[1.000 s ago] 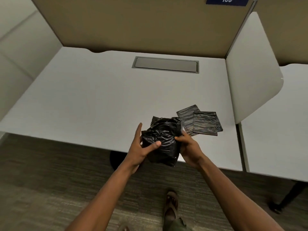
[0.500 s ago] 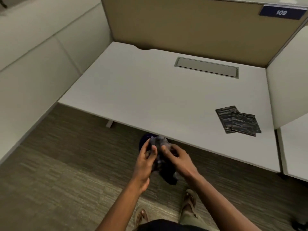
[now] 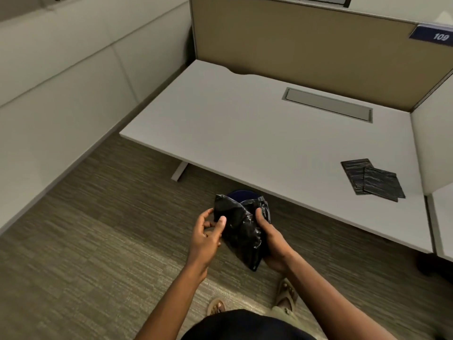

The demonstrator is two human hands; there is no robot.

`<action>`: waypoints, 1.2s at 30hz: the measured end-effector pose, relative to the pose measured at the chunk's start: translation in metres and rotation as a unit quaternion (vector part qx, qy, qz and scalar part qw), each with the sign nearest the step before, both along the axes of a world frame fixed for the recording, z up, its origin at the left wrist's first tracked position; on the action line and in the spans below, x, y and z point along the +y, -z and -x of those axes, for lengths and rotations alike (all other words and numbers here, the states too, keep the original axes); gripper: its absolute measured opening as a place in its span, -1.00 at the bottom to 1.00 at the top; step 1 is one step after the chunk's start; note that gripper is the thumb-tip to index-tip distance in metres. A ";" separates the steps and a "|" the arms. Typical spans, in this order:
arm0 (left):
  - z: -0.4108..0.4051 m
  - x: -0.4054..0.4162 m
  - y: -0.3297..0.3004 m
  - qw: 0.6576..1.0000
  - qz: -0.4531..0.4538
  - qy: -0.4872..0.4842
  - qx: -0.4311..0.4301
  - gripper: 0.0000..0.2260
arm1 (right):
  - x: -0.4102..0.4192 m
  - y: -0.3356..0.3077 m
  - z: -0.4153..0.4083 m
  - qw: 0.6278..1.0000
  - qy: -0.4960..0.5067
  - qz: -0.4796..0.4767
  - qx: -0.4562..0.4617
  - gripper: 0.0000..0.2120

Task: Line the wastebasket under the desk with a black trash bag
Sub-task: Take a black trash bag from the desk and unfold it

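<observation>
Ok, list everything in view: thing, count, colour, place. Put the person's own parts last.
Desk: one, white, against the tan partition.
Cable tray lid: one, grey, set into the desk's back.
Folded bags: two, black, overlapping, on the desk's right side.
Number plate: one, blue, reads 109, top right.
Wastebasket: one, dark rim only, peeking from under the desk.
Trash bag: one, black, crumpled, held above the carpet.
Left hand: pinching the bag's left edge.
Right hand: gripping the bag's right side.
Feet: two, in sandals, on the carpet.

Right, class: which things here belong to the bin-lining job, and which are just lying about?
Job: trash bag, left hand, right hand, wastebasket under the desk.
Lying about: folded bags, number sign, desk hatch.
</observation>
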State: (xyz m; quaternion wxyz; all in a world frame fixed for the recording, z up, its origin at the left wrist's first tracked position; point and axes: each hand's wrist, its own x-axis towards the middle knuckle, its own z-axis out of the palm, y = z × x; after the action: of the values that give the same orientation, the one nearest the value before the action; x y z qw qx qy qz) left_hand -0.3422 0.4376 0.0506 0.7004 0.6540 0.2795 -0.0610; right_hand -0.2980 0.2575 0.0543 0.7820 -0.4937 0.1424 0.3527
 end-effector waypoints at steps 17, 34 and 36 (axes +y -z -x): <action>0.015 0.041 0.060 0.973 0.066 -0.085 0.206 -0.61 | -0.052 0.042 -0.004 0.962 0.187 -0.088 0.178 -0.26; -0.061 -0.058 0.064 0.985 0.037 -0.099 0.137 -0.43 | -0.158 0.083 0.006 0.931 0.295 -0.005 0.215 -0.44; -0.062 -0.069 0.047 0.993 -0.012 -0.079 0.089 -0.62 | -0.172 0.103 0.010 0.917 0.283 0.100 0.262 -0.58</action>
State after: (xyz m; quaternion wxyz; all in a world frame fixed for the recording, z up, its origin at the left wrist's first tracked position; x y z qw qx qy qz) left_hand -0.2803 0.3689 0.0036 0.6672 0.6301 0.3925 -0.0602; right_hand -0.3079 0.0856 -0.0490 0.7308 -0.3983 0.5100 0.2174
